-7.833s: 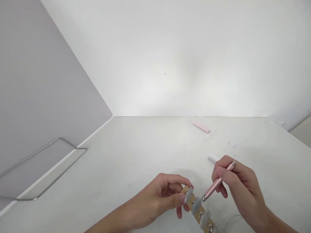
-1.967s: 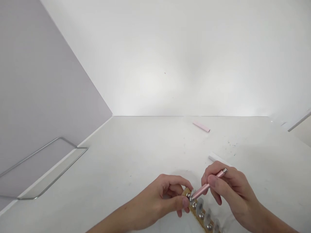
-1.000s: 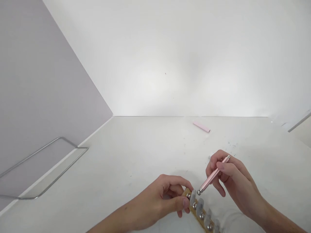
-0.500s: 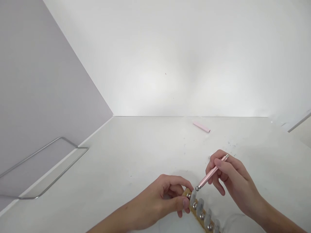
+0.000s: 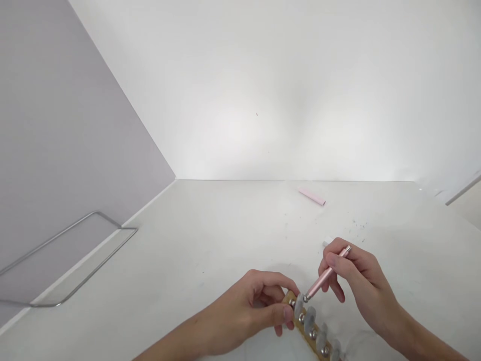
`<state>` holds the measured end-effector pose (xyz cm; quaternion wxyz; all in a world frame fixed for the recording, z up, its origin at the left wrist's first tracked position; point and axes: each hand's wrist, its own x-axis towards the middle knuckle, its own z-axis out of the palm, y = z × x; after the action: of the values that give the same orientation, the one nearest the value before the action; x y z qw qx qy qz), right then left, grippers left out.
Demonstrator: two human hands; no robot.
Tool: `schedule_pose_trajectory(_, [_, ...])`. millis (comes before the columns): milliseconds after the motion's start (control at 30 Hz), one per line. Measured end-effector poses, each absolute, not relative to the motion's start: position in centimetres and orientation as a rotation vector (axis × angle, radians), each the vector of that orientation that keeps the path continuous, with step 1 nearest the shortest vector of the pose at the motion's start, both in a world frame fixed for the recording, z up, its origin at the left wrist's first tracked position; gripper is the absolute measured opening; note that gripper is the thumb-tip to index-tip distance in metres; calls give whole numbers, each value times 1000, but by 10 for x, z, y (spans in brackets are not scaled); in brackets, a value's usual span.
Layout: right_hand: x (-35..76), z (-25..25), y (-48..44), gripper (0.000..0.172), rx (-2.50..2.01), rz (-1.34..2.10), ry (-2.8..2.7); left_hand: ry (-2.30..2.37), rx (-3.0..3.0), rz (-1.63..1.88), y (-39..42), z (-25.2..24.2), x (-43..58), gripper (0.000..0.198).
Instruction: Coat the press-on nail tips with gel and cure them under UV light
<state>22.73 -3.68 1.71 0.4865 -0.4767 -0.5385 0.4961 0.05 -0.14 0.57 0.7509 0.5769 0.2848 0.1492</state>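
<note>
My left hand (image 5: 250,311) grips the upper end of a golden-brown strip (image 5: 288,297) between thumb and fingers. Along the strip runs a row of shiny metal balls (image 5: 301,318), with several grey, oval pieces (image 5: 309,321) standing beside them. The strip's lower end is cut off by the picture's edge. My right hand (image 5: 356,278) holds a slim pink pen-like tool (image 5: 323,279) in a pinch. It slants down to the left, and its round metal tip (image 5: 305,299) is at the topmost grey piece; whether they touch I cannot tell.
A pink cap-like tube (image 5: 311,196) lies near the wall. Dark specks (image 5: 361,225) are scattered on the white table (image 5: 210,225). A small whitish block (image 5: 327,242) shows partly behind my right hand. A bent metal wire frame (image 5: 93,271) stands at the left.
My right hand has moved slightly downward, and the tool's ball tip now sits lower, beside the topmost grey piece. The whitish block shows more. My left hand and the strip look unmoved.
</note>
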Motion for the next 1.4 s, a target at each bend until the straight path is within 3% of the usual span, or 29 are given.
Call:
schedule_pose_trajectory(433, [228, 24, -30, 40, -1144, 1164, -1033, 588, 1218, 390, 8, -5, -17, 29])
schedule_pose_trajectory(833, [224, 25, -36, 34, -1122, 1140, -1215, 537, 1142, 433, 14, -3, -15, 22])
schedule_pose_trajectory(1267, [223, 25, -36, 34, -1146, 1060, -1201, 657, 1192, 394, 14, -1, -13, 33])
schedule_pose_trajectory(1400, [224, 25, -35, 34, -1127, 860, -1089, 680, 1202, 391, 14, -1, -15, 35])
